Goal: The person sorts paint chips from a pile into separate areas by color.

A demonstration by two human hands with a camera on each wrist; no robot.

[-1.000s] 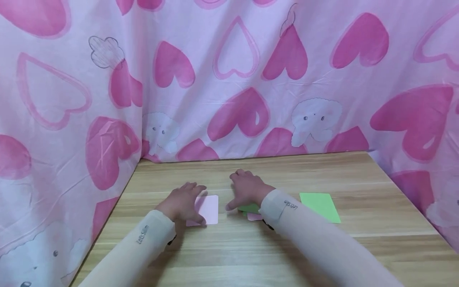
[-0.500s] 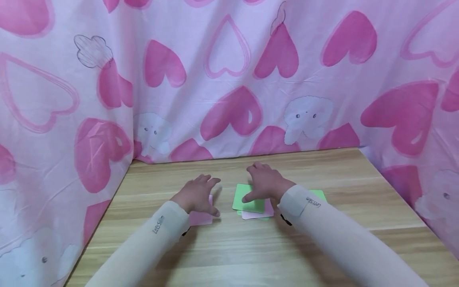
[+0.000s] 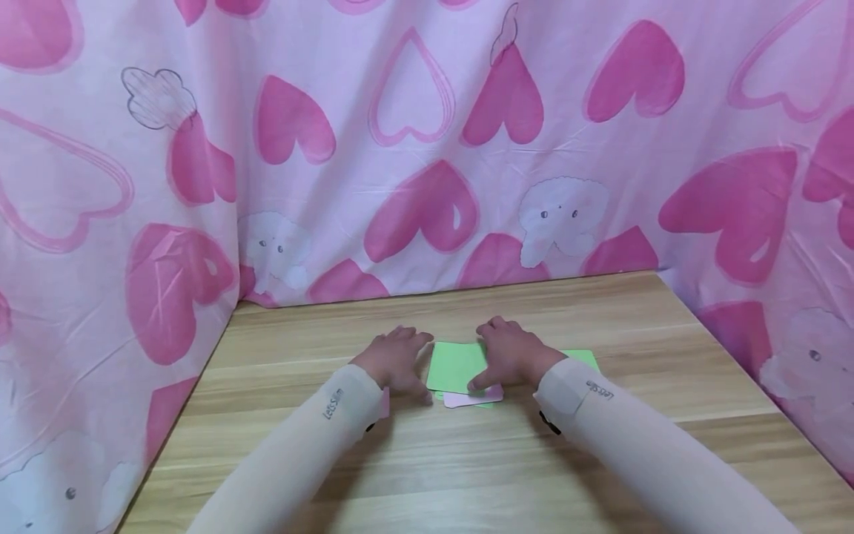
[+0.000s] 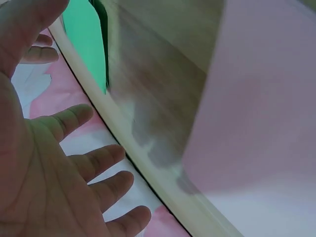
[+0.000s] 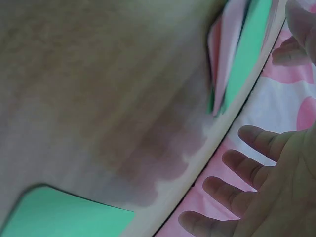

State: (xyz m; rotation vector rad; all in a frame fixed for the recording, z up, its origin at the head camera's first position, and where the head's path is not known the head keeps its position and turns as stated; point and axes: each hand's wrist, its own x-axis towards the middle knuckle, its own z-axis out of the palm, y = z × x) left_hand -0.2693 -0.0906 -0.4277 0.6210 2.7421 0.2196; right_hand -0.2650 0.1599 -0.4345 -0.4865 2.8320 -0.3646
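Observation:
In the head view, a small stack of square cards lies between the two hands. Its top is a green card [image 3: 455, 363], with a pink card [image 3: 470, 399] jutting out beneath on the near side. My left hand [image 3: 399, 361], fingers spread, is at the stack's left edge. The right hand [image 3: 514, 354] is at its right side, thumb overlapping the green card's corner. Both wrist views show relaxed, spread fingers with nothing held: left hand [image 4: 54, 173], right hand [image 5: 276, 182]. Mostly hidden under the left wrist is another pink card [image 3: 384, 403], seen large as a pink card [image 4: 261, 108] in the left wrist view.
A separate green card [image 3: 582, 359] lies right of the stack, partly behind the right forearm; the right wrist view shows this green card [image 5: 74, 215] too. The wooden table [image 3: 454, 475] ends against a pink heart-patterned cloth [image 3: 287, 193] at the back and sides.
My left hand has moved right, from the left pink card to the stack's edge. The right hand has shifted right, uncovering much of the stack. The head view has turned slightly right.

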